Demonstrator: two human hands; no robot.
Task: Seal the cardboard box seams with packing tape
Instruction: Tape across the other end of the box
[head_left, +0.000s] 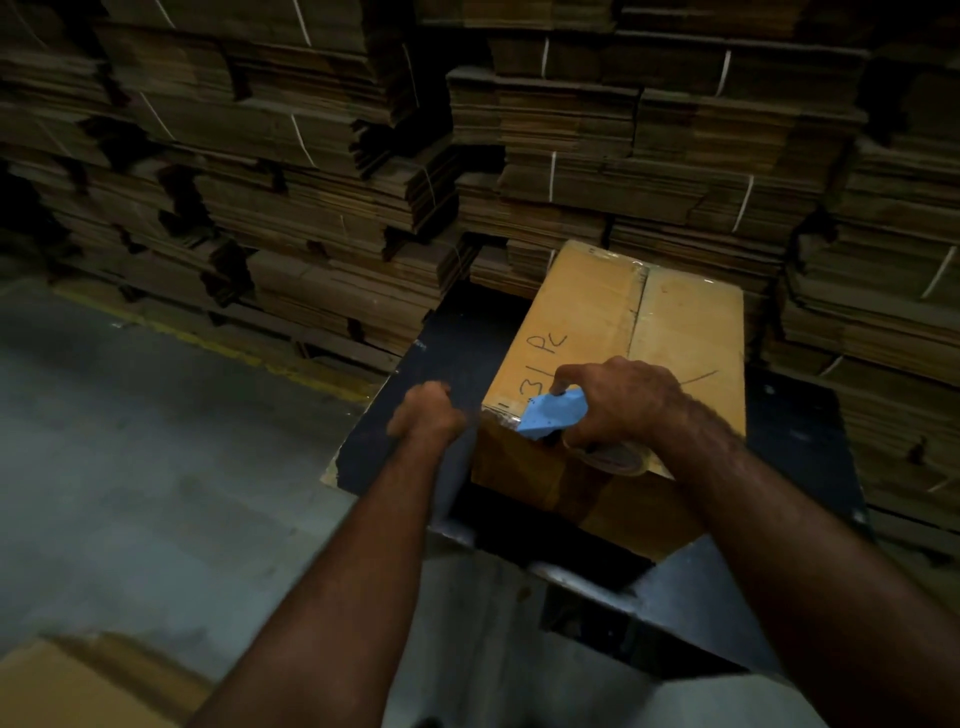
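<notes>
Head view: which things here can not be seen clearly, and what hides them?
- Tape roll: mostly covered by the right hand; only its lower edge shows.
- Left hand: motion-blurred, so its fingers and whatever they pinch cannot be made out.
- Blue piece: partly under the right hand; what it is stays unclear.
- Cardboard box: the near end of its top seam is behind the right hand.

Your cardboard box is yellow-brown, with dark writing on top and a shiny clear strip along its middle seam. The thing in your right hand is light blue. The tape roll under that hand is tan with a dark brown inside. The table is black with a grey metal edge. The floor is grey with a yellow line. The stacks of flat cardboard behind are dull brown, tied with white string.
</notes>
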